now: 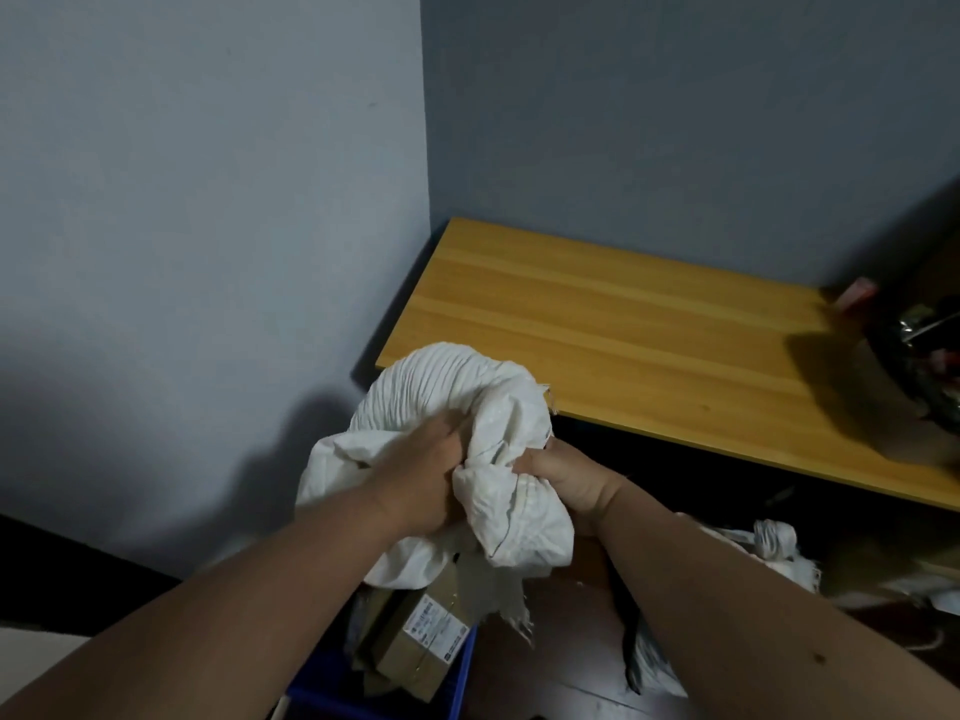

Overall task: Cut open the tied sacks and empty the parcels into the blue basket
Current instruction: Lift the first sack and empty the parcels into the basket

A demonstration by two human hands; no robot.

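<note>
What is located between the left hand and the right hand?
In the head view, a bunched fold of the white sack fills the gap between the left hand and the right hand; both grip it.

The sack [457, 433] is white woven cloth, matt, finely pleated on top and frayed at its torn edges. Below it, the parcels [415, 652] are dull brown cardboard with white paper labels. The blue basket [462, 662] looks like smooth plastic. The table [649, 324] has a satin, yellow wood-grain top. At far right, something crinkled and glossy [930, 345], possibly foil.
</note>
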